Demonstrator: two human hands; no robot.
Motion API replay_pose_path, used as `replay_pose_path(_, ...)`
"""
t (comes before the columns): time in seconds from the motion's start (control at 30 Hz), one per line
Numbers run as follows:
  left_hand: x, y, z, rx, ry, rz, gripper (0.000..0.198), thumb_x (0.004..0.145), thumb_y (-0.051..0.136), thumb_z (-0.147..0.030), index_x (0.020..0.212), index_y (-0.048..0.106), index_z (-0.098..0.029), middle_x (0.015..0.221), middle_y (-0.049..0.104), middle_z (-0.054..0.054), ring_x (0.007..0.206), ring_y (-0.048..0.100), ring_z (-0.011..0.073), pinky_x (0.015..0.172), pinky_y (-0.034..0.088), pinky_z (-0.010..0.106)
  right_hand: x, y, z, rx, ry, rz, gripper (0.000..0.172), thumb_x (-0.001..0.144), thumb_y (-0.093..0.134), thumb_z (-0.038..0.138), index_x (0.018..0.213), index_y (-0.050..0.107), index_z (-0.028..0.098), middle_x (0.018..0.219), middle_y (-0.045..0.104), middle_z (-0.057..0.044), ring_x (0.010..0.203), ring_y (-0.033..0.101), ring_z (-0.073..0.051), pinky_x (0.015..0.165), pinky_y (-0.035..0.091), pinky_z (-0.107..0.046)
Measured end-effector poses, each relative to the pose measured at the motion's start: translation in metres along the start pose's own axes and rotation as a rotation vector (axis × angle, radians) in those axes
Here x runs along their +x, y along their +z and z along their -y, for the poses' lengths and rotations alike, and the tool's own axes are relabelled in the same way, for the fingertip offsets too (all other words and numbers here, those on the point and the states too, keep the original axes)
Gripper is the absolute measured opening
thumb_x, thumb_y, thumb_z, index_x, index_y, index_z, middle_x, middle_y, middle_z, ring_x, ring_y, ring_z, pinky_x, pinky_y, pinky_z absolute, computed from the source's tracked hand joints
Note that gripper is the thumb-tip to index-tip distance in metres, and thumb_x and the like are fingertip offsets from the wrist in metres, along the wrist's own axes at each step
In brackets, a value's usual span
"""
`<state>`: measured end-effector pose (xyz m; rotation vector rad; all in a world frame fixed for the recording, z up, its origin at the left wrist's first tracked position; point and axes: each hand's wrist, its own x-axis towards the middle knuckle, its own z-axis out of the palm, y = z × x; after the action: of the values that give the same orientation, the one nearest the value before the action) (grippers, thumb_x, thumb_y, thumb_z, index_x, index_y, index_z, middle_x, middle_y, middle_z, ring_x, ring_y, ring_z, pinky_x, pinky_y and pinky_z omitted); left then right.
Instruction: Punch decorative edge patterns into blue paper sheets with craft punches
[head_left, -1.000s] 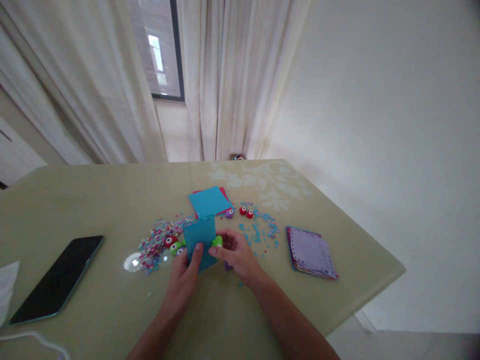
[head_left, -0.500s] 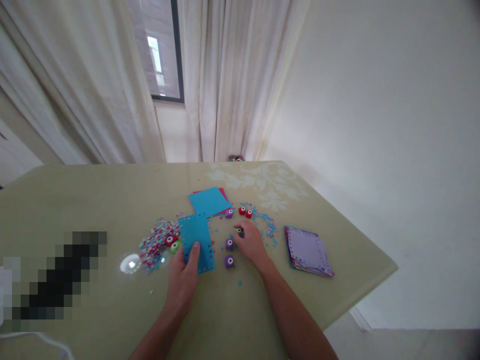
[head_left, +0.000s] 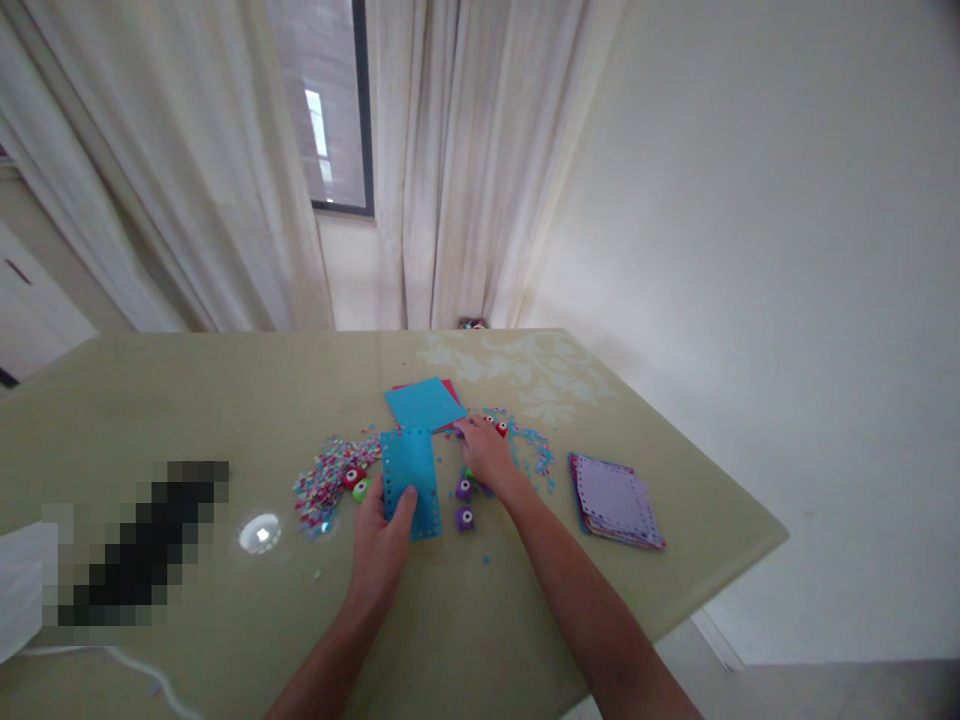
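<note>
My left hand (head_left: pixel 384 535) holds a blue paper card (head_left: pixel 414 470), with the thumb on its face and the fingers behind. Small punched holes run along the card's edges. My right hand (head_left: pixel 486 452) reaches past the card with its fingers curled down over a purple paper punch (head_left: pixel 459 433), mostly hidden beneath them. A green paper punch (head_left: pixel 470 473) peeks out under that hand. Two more purple paper punches (head_left: pixel 466 518) stand nearer me. Red paper punches (head_left: pixel 502 429) sit just beyond the right hand. Beside my left fingers are a red and a green punch (head_left: pixel 361 489).
A heap of coloured paper dots (head_left: pixel 334 480) lies left of the card; more blue dots (head_left: pixel 536 445) scatter at right. Blue and red sheets (head_left: pixel 426 402) lie behind. At right is a stack of hole-edged purple cards (head_left: pixel 619 500). A blurred dark object (head_left: pixel 150 545) lies at left.
My right hand has left the green punch and moved away from me to the purple punch by the sheets. My left hand still holds the blue card. The view has shifted slightly.
</note>
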<state>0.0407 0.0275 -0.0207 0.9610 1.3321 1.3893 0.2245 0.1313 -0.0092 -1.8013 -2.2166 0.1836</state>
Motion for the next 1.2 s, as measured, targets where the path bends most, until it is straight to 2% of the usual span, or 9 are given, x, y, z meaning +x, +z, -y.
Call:
replay_pose_path(0.1,0.000,0.000,0.000,-0.006,0.014,0.007,0.044,0.086,0.072,-0.049,0.119,0.068,-0.022,0.101,0.081,0.004,0.086,0.076,0.0235,0.075,0.063,0.034,0.001,-0.004,0.002,0.041,0.057,-0.010,0.031,0.088,0.060,0.007,0.114,0.072,0.019,0.113,0.071,-0.014,0.107,0.065,-0.027,0.093,0.047,-0.036)
replay_pose_path(0.23,0.000,0.001,0.000,-0.020,0.027,0.003,0.047,0.086,0.073,-0.052,0.121,0.068,-0.022,0.104,0.081,0.005,0.087,0.077,0.0241,0.076,0.063,0.035,-0.016,-0.014,0.007,0.224,0.107,-0.132,0.033,0.085,0.065,0.018,0.117,0.068,0.021,0.116,0.068,-0.010,0.104,0.064,-0.023,0.094,0.049,-0.035)
replay_pose_path(0.3,0.000,0.001,0.000,-0.019,0.038,0.009,0.045,0.087,0.073,-0.053,0.120,0.068,-0.022,0.107,0.081,0.005,0.090,0.076,0.0239,0.080,0.063,0.035,-0.031,-0.016,0.012,0.640,0.118,-0.178,0.022,0.084,0.067,0.025,0.106,0.071,0.023,0.107,0.069,-0.005,0.093,0.065,-0.020,0.088,0.052,-0.034)
replay_pose_path(0.33,0.000,0.001,0.000,-0.017,0.043,0.009,0.044,0.087,0.073,-0.052,0.120,0.069,-0.023,0.108,0.081,0.005,0.091,0.076,0.0236,0.081,0.063,0.035,-0.039,-0.015,0.016,0.886,0.138,-0.134,0.020,0.085,0.069,0.031,0.104,0.070,0.024,0.102,0.069,-0.003,0.083,0.065,-0.018,0.079,0.054,-0.033)
replay_pose_path(0.4,0.000,0.001,0.001,-0.019,0.048,0.003,0.043,0.088,0.072,-0.052,0.120,0.068,-0.023,0.110,0.081,0.005,0.092,0.076,0.0233,0.084,0.062,0.035,-0.054,-0.012,0.023,1.259,0.214,-0.049,0.033,0.078,0.080,0.045,0.098,0.066,0.023,0.091,0.067,-0.001,0.069,0.063,-0.016,0.066,0.054,-0.030)
replay_pose_path(0.5,-0.001,0.000,0.001,-0.002,0.048,0.009,0.043,0.088,0.072,-0.053,0.118,0.068,-0.023,0.107,0.081,0.005,0.090,0.076,0.0236,0.083,0.062,0.035,-0.067,-0.006,0.032,1.471,0.295,-0.032,0.050,0.062,0.095,0.045,0.089,0.059,0.023,0.082,0.065,0.002,0.065,0.061,-0.014,0.062,0.053,-0.028)
replay_pose_path(0.7,-0.003,0.000,-0.002,0.092,0.110,0.019,0.034,0.089,0.070,-0.055,0.102,0.070,-0.023,0.090,0.078,0.002,0.080,0.073,0.0223,0.076,0.060,0.032,-0.069,-0.002,0.038,1.430,0.248,0.011,0.050,0.056,0.100,0.042,0.088,0.066,0.023,0.078,0.062,0.003,0.068,0.058,-0.013,0.064,0.050,-0.026)
replay_pose_path(0.97,-0.008,0.002,-0.005,0.189,0.178,0.015,0.033,0.089,0.069,-0.053,0.099,0.071,-0.022,0.091,0.077,0.003,0.082,0.071,0.0229,0.075,0.056,0.032,-0.071,0.008,0.036,1.315,0.204,-0.001,0.048,0.056,0.101,0.041,0.086,0.070,0.020,0.071,0.061,0.005,0.063,0.053,-0.012,0.059,0.040,-0.025)
replay_pose_path(1.2,-0.005,-0.003,-0.004,0.316,0.230,-0.016,0.033,0.091,0.065,-0.054,0.091,0.069,-0.021,0.079,0.071,0.001,0.070,0.063,0.0206,0.065,0.049,0.030,-0.072,0.002,0.041,1.379,0.221,0.050,0.057,0.049,0.103,0.040,0.091,0.069,0.021,0.077,0.066,0.004,0.067,0.059,-0.014,0.063,0.046,-0.026)
